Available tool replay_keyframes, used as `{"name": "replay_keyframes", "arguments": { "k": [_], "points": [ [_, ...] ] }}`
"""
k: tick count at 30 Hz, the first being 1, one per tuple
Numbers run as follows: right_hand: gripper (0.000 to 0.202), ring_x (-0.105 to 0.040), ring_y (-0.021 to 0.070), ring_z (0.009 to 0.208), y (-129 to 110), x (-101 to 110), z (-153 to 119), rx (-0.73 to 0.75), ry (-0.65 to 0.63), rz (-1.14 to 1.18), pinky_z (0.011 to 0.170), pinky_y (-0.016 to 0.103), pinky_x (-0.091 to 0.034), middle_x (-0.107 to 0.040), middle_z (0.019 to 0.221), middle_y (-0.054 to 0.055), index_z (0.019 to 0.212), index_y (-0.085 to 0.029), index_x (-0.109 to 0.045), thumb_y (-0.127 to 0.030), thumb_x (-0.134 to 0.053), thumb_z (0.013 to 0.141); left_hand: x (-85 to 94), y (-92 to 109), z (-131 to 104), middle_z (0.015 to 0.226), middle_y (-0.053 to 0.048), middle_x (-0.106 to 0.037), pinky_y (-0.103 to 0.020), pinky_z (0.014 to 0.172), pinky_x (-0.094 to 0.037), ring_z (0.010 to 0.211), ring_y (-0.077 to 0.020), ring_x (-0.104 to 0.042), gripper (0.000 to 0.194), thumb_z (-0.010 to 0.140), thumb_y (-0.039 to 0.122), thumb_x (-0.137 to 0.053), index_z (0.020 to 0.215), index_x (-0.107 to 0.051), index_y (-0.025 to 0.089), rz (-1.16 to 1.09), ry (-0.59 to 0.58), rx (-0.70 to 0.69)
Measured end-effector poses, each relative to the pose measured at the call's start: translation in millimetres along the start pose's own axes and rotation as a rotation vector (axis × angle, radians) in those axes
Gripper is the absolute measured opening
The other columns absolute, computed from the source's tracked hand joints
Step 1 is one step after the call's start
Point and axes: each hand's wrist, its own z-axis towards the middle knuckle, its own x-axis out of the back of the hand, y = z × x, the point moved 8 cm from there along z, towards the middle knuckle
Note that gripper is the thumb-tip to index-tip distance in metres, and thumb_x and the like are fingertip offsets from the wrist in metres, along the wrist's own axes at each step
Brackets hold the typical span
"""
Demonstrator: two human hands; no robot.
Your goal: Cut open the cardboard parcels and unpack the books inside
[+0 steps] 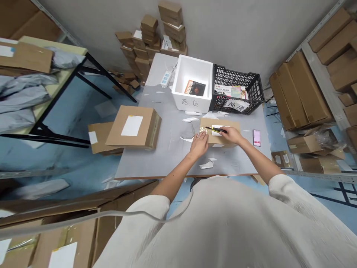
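A small cardboard box (234, 124) lies on the grey table (139, 160) in front of me. It has a white label (215, 132) and shiny clear tape at its left end. My right hand (231, 134) is closed around a box cutter (213, 129), black with a yellow part, whose tip points left over the box top near the tape. At the box's left end rests my left hand (199, 143), fingers stretched out and a little apart against the cardboard. Whether the blade touches the tape, I cannot tell.
Behind the box stand a white foam bin (192, 102) and a black plastic crate (237, 76) with books inside. A larger carton (129, 128) sits at the table's left edge, a phone (257, 137) at the right. Paper scraps (206, 165) lie near the front edge.
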Motion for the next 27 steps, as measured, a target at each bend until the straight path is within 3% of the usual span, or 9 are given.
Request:
{"name": "replay_keyframes", "arguments": {
  "k": [6,10,16,27],
  "points": [
    [0.042,-0.077,0.0313,0.128,-24.6,-7.9,19.0,0.027,-0.112,-0.274,0.105,0.035,-0.055,-0.084,0.141,0.012,0.147,-0.025,-0.079,-0.04,-0.058,0.114,0.2,2.7,-4.1,0.183,-0.017,-0.049,-0.057,0.145,-0.029,0.174,-0.031,-0.041,0.065,0.105,0.019,-0.044,0.168,-0.058,0.011,0.088,-0.057,-0.02],
    [0.043,-0.078,0.0312,0.124,-33.2,-10.0,23.5,0.027,-0.141,-0.305,0.102,0.033,-0.054,-0.085,0.138,0.012,0.146,-0.025,-0.08,-0.047,-0.062,0.114,1.0,1.7,-4.6,0.182,-0.015,-0.051,-0.057,0.145,-0.031,0.174,-0.0302,-0.042,0.066,0.104,0.019,-0.048,0.17,-0.057,0.016,0.084,-0.053,-0.027],
    [0.044,-0.077,0.0309,0.124,-33.7,-10.3,27.3,0.018,-0.162,-0.342,0.101,0.033,-0.054,-0.085,0.138,0.013,0.148,-0.024,-0.078,-0.046,-0.061,0.114,-0.3,-1.2,-4.1,0.181,-0.015,-0.052,-0.057,0.145,-0.032,0.173,-0.0307,-0.043,0.069,0.102,0.018,-0.052,0.171,-0.056,0.017,0.074,-0.054,-0.038],
    [0.041,-0.075,0.0297,0.131,-39.7,-8.1,27.0,0.043,-0.178,-0.378,0.104,0.033,-0.053,-0.081,0.147,0.012,0.149,-0.024,-0.077,-0.031,-0.054,0.116,0.3,-0.4,-3.5,0.181,-0.017,-0.051,-0.055,0.143,-0.036,0.174,-0.03,-0.043,0.063,0.104,0.018,-0.049,0.166,-0.06,0.013,0.063,-0.055,-0.058]
  ]
}}
